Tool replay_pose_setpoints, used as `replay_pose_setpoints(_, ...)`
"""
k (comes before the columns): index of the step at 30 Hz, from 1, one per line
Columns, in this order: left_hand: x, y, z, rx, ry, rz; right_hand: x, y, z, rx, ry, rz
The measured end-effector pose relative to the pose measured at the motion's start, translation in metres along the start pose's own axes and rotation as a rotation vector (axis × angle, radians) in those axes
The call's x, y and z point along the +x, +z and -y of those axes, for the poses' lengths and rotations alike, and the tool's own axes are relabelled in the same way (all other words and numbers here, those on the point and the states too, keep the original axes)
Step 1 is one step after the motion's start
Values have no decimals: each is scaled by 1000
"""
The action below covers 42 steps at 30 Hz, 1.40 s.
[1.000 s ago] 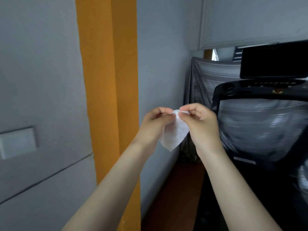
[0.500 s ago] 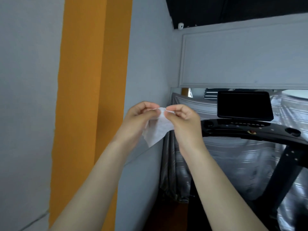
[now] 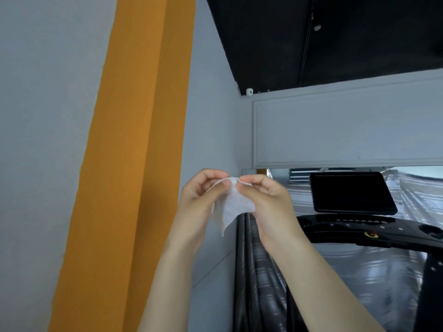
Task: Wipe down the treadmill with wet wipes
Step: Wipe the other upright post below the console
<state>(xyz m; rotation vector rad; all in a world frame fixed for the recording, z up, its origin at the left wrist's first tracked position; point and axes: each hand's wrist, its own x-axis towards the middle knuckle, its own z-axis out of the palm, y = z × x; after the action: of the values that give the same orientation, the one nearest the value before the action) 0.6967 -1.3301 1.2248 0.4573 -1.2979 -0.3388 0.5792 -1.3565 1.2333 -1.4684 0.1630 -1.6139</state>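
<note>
Both hands are raised in front of a grey wall (image 3: 48, 92), and between them hangs a small white wet wipe (image 3: 233, 209), held in the air and clear of everything else. The left hand (image 3: 199, 204) has a narrow grip, thumb and forefinger pinching the wipe's upper edge. The right hand (image 3: 266, 202) pinches the same edge just beside it, so that the fingertips of the two hands almost meet. The wipe's lower part droops to a point between the palms. Its side edges are hidden behind the hands, and whether it is folded is hard to tell.

The treadmill (image 3: 369, 233) stands to the right, well apart from the wipe. Only its black console and a dark screen (image 3: 350, 192) above it show clearly. The console's left end is hidden behind the right wrist, its right end is cut off at the frame edge, and the belt is out of view. A red spot on the console is too small to identify.

A grey striped sheet (image 3: 261, 271) hangs behind the treadmill. A broad orange band (image 3: 134, 164) runs up the wall on the left. Above sit a white panel (image 3: 347, 130) and a black ceiling (image 3: 335, 39).
</note>
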Motion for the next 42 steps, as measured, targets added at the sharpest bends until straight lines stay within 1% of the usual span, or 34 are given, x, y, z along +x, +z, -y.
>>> replay_pose_setpoints(3, 6, 4, -3, -27, 39, -18, 6, 3, 9, -12, -28, 24)
replay_pose_setpoints(5, 10, 8, -4, -40, 38, -2, 9, 1, 13, -33, -58, 24)
replay_pose_setpoints(10, 32, 14, -3, 55, 7, 137, 20, -12, 7, -70, -99, -7)
replay_pose_setpoints(14, 55, 11, 23, 195, -16, 299, 34, -32, -11, -175, -150, -89)
replay_pose_setpoints(18, 84, 0, 58, 255, -23, 395, 55, -38, -46, -236, -111, -174)
replay_pose_setpoints(24, 111, -24, 117, 308, -92, 420, 84, -35, -99, -286, -57, -301)
replay_pose_setpoints(29, 119, -45, 163, 265, -177, 389, 98, -37, -131, -364, -10, -321)
replay_pose_setpoints(34, 117, -58, 191, 261, -236, 466, 102, -41, -148, -428, 16, -347)
replay_pose_setpoints(37, 108, -60, 206, 310, -346, 526, 93, -49, -161, -543, 57, -341)
replay_pose_setpoints(40, 99, -57, 219, 334, -419, 573, 88, -62, -171, -666, 117, -378)
replay_pose_setpoints(42, 96, -54, 225, 376, -449, 556, 89, -71, -175, -715, 155, -392)
